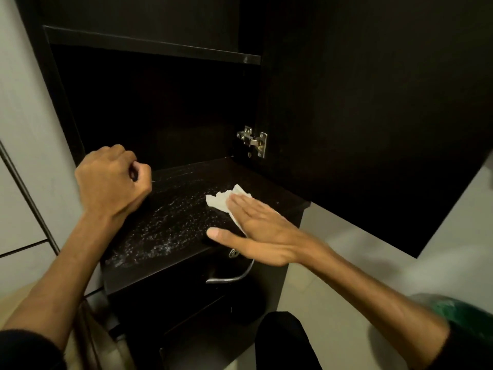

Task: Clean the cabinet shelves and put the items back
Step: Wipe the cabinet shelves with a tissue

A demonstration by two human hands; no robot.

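Cabinet: dark wood, door swung open to the right on a metal hinge.
Lower shelf: dark surface speckled with white droplets or dust, streaked toward the back.
Upper shelf: dark board above the open compartment; nothing can be made out on it.
Cloth: white, crumpled, lying on the lower shelf at its right side, partly under the fingertips.
Right hand: flat, fingers straight and together, thumb spread, pressing the cloth onto the shelf.
Left hand: fingers curled into a loose fist over the shelf's left edge; whether it holds anything cannot be told.
Drawer handle: curved metal bar on the dark front below the shelf.
Green object: blurred, at the lower right.
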